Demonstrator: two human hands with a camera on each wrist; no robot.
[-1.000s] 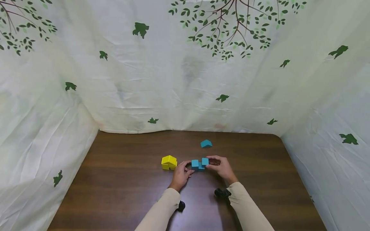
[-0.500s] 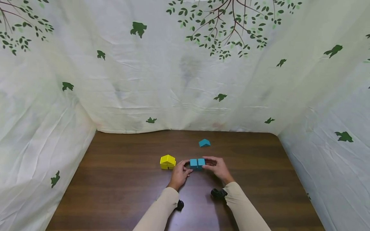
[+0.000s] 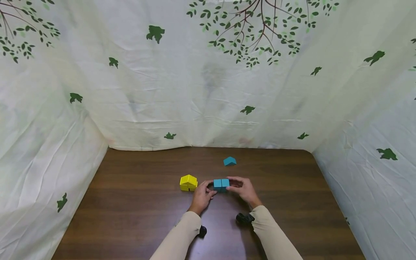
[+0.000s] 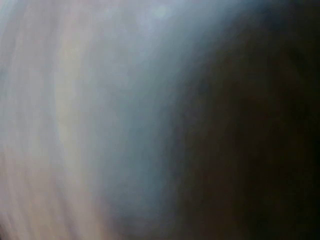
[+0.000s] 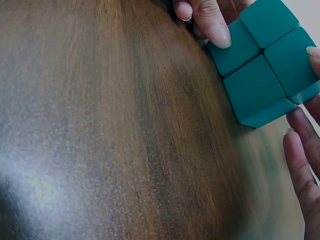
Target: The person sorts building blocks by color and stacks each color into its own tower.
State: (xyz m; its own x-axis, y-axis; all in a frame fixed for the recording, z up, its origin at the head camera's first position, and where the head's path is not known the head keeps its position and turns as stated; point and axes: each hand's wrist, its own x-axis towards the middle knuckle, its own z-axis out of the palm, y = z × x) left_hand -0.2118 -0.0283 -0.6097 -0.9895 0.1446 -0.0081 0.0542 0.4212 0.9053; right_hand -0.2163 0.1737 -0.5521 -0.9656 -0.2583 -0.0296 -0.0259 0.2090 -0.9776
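Note:
In the head view, a two-by-two stack of blue cubes (image 3: 221, 183) stands on the wooden table between both hands. The left hand (image 3: 201, 196) holds the stack's left side, and in the right wrist view a fingertip (image 5: 220, 37) of it lies on the lower left cube (image 5: 234, 50). From the other side, the right hand (image 3: 245, 190) pinches the upper right cube (image 5: 294, 60), which sits flush beside the upper left cube (image 5: 270, 22). The left wrist view is too blurred to show its hand.
A small yellow block house (image 3: 188, 182) with a peaked top stands left of the left hand. Behind the stack lies a blue triangular block (image 3: 230, 161). White cloth (image 3: 195, 90) with printed leaves hangs around the brown table (image 3: 146, 216).
The right hand has brought the upper right blue cube down and leftward onto the stack, closing the gap to the upper left cube. The left hand stays at the stack's left side.

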